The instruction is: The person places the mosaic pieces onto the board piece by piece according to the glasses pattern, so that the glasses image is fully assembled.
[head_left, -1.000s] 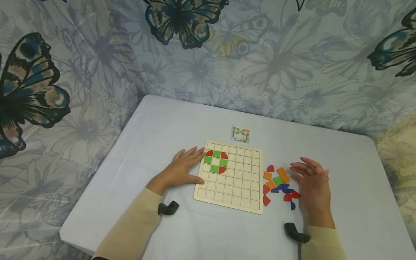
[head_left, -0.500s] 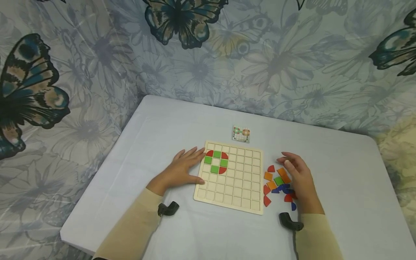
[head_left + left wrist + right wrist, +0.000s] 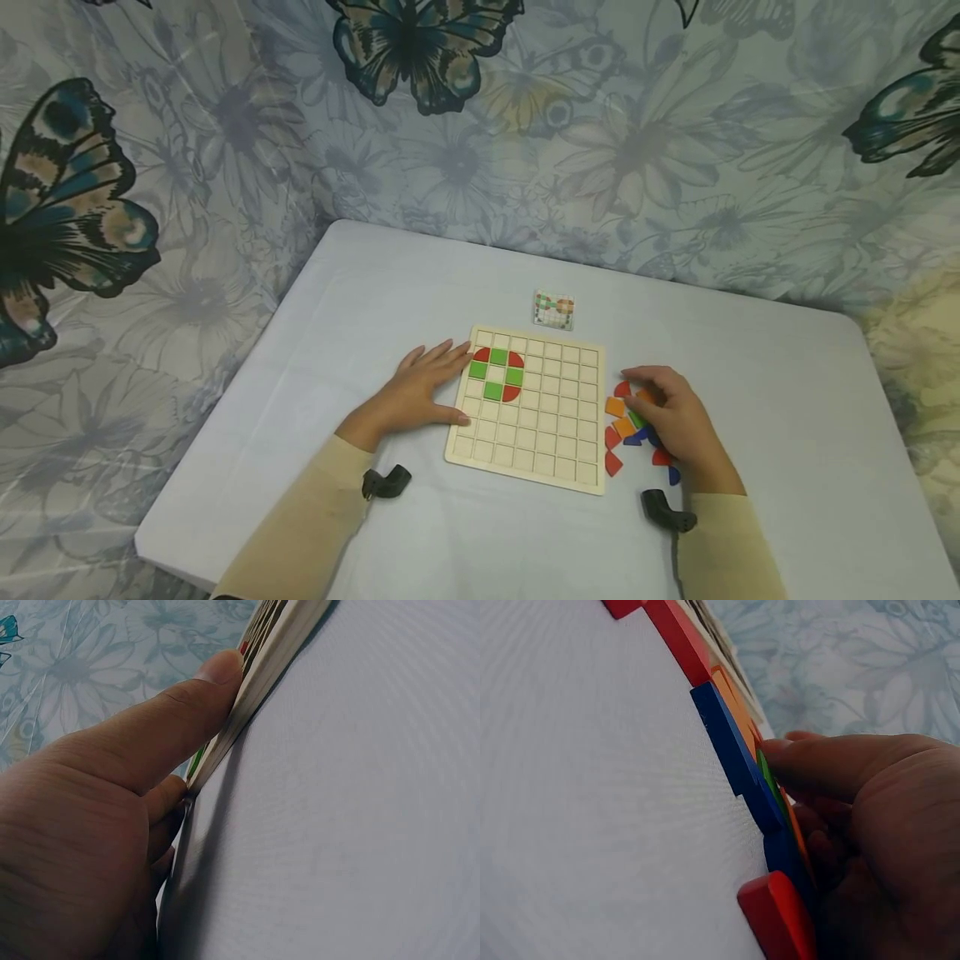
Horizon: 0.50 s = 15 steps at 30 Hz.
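Note:
My left hand (image 3: 420, 387) rests at the left edge of a square wooden grid board (image 3: 540, 433), fingers spread. In the left wrist view, the thumb (image 3: 180, 712) lies on the board's rim. Green squares (image 3: 492, 390) and red quarter-circles (image 3: 512, 393) form a ring in the board's upper left cells. My right hand (image 3: 678, 417) is bent over the loose pieces right of the board. Its thumb and forefinger stand apart, either side of a red quarter-circle piece (image 3: 622, 389). In the right wrist view, the thumb tip (image 3: 780, 756) is close to a green piece (image 3: 766, 771).
A small printed pattern card (image 3: 554, 310) lies behind the board. Orange squares (image 3: 615, 407), blue pieces (image 3: 674, 476) and red pieces (image 3: 613, 463) are scattered beside the board; my right hand hides some. The white table (image 3: 405, 275) meets a butterfly-patterned cloth (image 3: 465, 167).
My right hand has turned from a raised, loose pose and come left over the loose pieces, its thumb and forefinger now around the red quarter-circle. My left hand and the board stay put.

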Each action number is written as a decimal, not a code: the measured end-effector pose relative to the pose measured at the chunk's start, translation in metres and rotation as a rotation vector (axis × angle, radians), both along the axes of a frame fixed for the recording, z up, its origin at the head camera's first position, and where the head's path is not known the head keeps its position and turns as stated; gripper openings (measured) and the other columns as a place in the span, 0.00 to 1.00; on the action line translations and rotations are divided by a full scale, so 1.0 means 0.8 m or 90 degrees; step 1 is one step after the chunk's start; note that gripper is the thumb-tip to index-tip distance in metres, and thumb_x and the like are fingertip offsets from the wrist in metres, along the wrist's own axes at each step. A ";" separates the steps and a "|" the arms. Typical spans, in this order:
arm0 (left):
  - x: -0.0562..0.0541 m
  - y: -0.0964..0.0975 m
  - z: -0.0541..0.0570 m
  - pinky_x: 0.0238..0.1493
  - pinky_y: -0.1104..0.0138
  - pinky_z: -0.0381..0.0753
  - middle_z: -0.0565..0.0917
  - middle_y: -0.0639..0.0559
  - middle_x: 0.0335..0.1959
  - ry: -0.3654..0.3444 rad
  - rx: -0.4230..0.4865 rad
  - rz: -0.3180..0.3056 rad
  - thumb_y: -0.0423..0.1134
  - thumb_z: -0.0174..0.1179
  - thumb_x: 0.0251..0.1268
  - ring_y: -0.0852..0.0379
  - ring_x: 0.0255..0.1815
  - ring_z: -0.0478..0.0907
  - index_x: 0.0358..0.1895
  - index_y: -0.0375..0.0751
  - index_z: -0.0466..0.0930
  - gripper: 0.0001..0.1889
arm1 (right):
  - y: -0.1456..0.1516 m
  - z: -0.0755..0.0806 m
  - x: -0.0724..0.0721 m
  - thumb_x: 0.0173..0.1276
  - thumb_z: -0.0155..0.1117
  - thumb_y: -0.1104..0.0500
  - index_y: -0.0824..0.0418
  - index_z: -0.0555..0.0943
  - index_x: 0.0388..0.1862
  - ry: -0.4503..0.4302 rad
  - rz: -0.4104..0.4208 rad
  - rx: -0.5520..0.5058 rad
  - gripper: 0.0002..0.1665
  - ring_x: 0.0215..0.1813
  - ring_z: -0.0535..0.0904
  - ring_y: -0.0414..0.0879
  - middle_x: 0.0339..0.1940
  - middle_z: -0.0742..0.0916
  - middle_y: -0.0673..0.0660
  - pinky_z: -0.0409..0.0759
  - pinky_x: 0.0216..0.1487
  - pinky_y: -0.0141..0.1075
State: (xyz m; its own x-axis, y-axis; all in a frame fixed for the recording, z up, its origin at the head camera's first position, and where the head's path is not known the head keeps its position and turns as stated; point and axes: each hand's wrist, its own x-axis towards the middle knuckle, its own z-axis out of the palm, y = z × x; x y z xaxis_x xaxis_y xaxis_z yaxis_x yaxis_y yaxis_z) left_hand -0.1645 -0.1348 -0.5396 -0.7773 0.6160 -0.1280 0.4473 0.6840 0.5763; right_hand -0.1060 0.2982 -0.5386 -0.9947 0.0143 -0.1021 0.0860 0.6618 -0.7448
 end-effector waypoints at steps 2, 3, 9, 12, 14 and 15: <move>0.000 0.000 0.000 0.85 0.50 0.29 0.49 0.62 0.90 0.001 0.001 0.000 0.67 0.76 0.62 0.57 0.90 0.36 0.90 0.50 0.54 0.59 | -0.002 0.000 -0.001 0.78 0.73 0.60 0.61 0.83 0.69 0.011 0.002 0.018 0.24 0.70 0.70 0.65 0.71 0.78 0.64 0.72 0.70 0.67; 0.000 0.000 0.001 0.85 0.49 0.29 0.49 0.62 0.90 0.000 0.003 0.000 0.66 0.77 0.62 0.57 0.90 0.36 0.90 0.50 0.54 0.59 | -0.002 0.000 -0.001 0.77 0.73 0.60 0.62 0.84 0.68 0.016 0.000 0.025 0.23 0.70 0.70 0.65 0.70 0.78 0.65 0.73 0.70 0.67; 0.000 0.000 0.001 0.85 0.49 0.29 0.50 0.62 0.90 -0.003 0.008 -0.001 0.66 0.77 0.61 0.57 0.90 0.36 0.90 0.50 0.55 0.59 | -0.006 -0.003 -0.002 0.77 0.75 0.57 0.66 0.86 0.60 0.033 -0.021 0.046 0.19 0.66 0.71 0.66 0.64 0.77 0.66 0.74 0.67 0.64; 0.000 0.000 0.001 0.85 0.50 0.28 0.49 0.63 0.89 -0.004 0.003 0.000 0.66 0.77 0.62 0.57 0.90 0.35 0.90 0.51 0.54 0.59 | -0.006 -0.004 -0.003 0.77 0.74 0.56 0.67 0.86 0.58 0.030 -0.028 0.047 0.18 0.66 0.70 0.65 0.64 0.77 0.66 0.74 0.67 0.63; 0.000 0.000 0.001 0.84 0.51 0.28 0.49 0.64 0.89 -0.006 0.002 0.000 0.67 0.76 0.62 0.58 0.89 0.35 0.90 0.52 0.53 0.59 | -0.006 -0.004 -0.003 0.77 0.74 0.56 0.67 0.85 0.57 0.030 -0.030 0.047 0.18 0.65 0.70 0.65 0.63 0.77 0.66 0.74 0.66 0.63; 0.000 0.000 0.001 0.84 0.51 0.28 0.49 0.64 0.89 -0.006 0.003 -0.001 0.67 0.76 0.62 0.58 0.89 0.35 0.90 0.52 0.53 0.59 | -0.006 -0.005 -0.003 0.77 0.74 0.56 0.67 0.85 0.57 0.029 -0.031 0.047 0.18 0.64 0.70 0.65 0.63 0.77 0.66 0.74 0.66 0.62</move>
State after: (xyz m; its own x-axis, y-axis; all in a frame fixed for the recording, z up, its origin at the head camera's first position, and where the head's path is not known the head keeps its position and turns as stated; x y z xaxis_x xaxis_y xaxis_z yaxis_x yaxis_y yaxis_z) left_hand -0.1646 -0.1346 -0.5390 -0.7754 0.6173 -0.1331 0.4421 0.6812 0.5835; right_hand -0.1084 0.2936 -0.5424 -0.9962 0.0689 -0.0529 0.0862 0.7104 -0.6985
